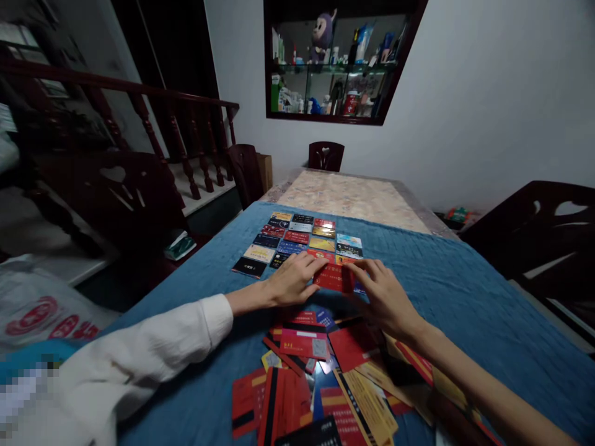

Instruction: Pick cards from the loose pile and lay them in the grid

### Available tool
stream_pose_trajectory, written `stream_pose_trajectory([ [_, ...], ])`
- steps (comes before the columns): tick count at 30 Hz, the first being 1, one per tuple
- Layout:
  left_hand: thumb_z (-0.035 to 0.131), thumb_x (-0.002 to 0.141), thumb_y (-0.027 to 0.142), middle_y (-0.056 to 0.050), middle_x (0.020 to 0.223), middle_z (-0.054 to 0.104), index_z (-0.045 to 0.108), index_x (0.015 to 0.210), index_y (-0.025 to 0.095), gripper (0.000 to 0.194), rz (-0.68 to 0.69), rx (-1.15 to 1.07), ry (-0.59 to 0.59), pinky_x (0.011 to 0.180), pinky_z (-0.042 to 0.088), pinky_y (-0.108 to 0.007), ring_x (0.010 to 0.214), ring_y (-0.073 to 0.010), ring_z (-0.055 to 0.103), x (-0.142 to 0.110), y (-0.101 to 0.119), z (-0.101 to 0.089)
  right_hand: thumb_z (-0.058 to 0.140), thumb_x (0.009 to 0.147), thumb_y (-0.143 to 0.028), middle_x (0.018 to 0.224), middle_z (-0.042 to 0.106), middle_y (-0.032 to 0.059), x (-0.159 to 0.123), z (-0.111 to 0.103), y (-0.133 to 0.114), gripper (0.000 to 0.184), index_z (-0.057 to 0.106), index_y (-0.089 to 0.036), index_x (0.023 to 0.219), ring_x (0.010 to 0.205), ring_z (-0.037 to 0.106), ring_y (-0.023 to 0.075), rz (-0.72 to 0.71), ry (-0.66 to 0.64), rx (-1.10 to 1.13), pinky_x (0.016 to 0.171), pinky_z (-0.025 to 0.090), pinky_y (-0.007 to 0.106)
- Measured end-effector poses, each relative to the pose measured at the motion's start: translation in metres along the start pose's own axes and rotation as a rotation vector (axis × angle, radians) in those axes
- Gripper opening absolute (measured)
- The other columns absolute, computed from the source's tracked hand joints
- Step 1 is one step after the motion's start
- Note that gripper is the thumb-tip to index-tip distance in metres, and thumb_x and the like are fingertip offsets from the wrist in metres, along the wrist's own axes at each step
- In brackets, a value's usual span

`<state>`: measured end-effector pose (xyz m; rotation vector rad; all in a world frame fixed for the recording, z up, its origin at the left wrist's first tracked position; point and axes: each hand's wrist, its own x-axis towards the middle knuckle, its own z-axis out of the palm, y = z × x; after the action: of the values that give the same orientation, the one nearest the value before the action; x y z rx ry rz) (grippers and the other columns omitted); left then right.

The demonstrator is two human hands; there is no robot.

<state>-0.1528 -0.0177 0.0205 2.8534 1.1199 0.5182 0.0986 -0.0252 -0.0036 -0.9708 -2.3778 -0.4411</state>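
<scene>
Red bank card (pixel 334 277), and here it is, right between the 2 hands, over the near right part of the laid-out cards (pixel 296 236)! Its long axis runs left to right, so each short end faces a hand. The left hand (pixel 297 279) is at the left end, forefinger by the far corner, thumb by the near corner, the 2 spread apart. Across on the right, the right hand (pixel 382 291) brings curled fingertips to the far right corner; whether either hand is truly pinching or merely touching, I cannot tell. Neither is clearly the nearer: both are at the card. On the near side, a loose pile of cards (pixel 302 341) (quite a jumble, stripes every which way) spreads across the blue cloth (pixel 441 291).
</scene>
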Motion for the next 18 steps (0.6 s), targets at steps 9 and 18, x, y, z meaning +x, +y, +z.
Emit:
stream_pose_trajectory([
  [9, 0.065, 0.086, 0.023, -0.012, 0.117, 0.059, 0.048, 0.134, 0.019, 0.051, 0.004, 0.037, 0.021, 0.093, 0.046, -0.041, 0.108, -0.0282, 0.054, 0.031, -0.035, -0.005, 0.058, 0.091, -0.03, 0.116, 0.059, 0.0152, 0.031, 0.014, 0.028, 0.047, 0.049, -0.021, 0.136, 0.102, 0.053, 0.0297, 0.008, -0.043, 0.011, 0.079, 0.049, 0.041],
  [18, 0.066, 0.086, 0.022, -0.013, 0.117, 0.059, 0.049, 0.134, 0.015, 0.052, -0.016, 0.081, 0.064, 0.096, 0.047, -0.041, 0.109, -0.0281, 0.054, 0.082, -0.073, -0.015, 0.058, 0.087, -0.025, 0.118, 0.059, 0.0175, 0.079, 0.032, 0.075, 0.041, 0.055, -0.015, 0.127, 0.103, 0.054, 0.03, 0.063, -0.09, -0.005, 0.079, 0.049, 0.038],
])
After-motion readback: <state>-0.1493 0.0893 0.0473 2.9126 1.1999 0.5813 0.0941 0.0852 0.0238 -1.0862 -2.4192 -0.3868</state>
